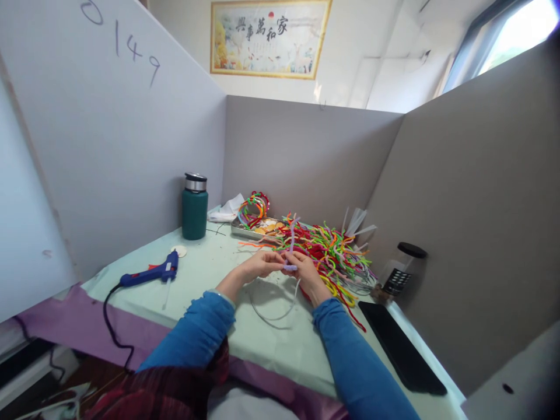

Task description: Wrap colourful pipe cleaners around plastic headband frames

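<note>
My left hand (263,264) and my right hand (306,273) meet over the middle of the table, both closed with fingertips pinched. Between them is a lavender pipe cleaner (293,232); one end stands up above the fingers and a bent part shows below them. A thin pale hoop (275,319) hangs under the hands, its upper ends by the fingers. Whether the pipe cleaner is wound around the hoop is hidden. Just beyond the right hand lies a heap of many-coloured pipe cleaners (332,248).
A blue glue gun (151,274) lies at left near a green bottle (195,210). Finished-looking colourful hoops (255,207) rest on a metal tray (245,231) at the back. At right are a black phone (400,347) and a clear jar (399,271). Grey partitions (306,151) enclose the table.
</note>
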Demonstrator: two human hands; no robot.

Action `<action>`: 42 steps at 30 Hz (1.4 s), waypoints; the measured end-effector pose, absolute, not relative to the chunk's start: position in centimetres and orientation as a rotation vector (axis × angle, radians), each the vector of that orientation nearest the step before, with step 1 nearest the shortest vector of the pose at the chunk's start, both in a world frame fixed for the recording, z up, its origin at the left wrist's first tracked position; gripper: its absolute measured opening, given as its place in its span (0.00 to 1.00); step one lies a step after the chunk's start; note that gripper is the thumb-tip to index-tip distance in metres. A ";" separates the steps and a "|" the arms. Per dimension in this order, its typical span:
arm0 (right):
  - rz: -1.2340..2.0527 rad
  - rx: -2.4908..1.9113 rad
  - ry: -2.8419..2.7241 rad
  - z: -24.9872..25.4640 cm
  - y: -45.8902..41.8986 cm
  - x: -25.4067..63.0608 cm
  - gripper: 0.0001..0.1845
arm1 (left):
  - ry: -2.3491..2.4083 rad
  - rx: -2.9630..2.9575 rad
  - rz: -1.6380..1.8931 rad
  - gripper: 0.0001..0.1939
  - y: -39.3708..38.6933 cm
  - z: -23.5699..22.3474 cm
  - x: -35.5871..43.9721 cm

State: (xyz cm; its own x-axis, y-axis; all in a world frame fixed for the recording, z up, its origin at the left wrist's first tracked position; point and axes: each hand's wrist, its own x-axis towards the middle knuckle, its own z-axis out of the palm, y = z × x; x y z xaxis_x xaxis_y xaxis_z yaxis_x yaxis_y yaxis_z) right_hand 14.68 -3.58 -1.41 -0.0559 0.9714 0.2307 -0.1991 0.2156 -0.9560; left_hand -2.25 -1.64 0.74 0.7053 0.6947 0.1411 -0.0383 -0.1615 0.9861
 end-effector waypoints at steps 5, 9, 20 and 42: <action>1.031 -0.911 -1.261 -1.4 -3.6 15.1 0.16 | 0.539 1.568 0.647 0.21 -1.8 0.9 -2.3; 0.911 -0.972 -1.360 -1.3 -3.8 15.1 0.17 | 0.576 1.548 0.539 0.20 -1.7 0.8 -2.6; 0.569 -1.046 -1.559 -0.9 -4.0 14.2 0.13 | 0.708 1.523 0.483 0.19 -0.9 -0.3 -2.6; 0.312 -0.833 -1.761 0.0 -5.3 14.3 0.16 | 0.834 1.425 0.719 0.22 0.0 -0.5 -2.5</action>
State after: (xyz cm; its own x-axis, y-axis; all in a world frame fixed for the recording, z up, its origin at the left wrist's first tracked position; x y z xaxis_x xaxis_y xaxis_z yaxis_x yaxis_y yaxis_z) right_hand 14.33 -5.32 -0.01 -0.1434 0.6701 0.7283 0.3792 0.7170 -0.5850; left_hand -2.47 -0.02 -0.50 0.5412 0.8386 -0.0628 0.0614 0.0351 0.9975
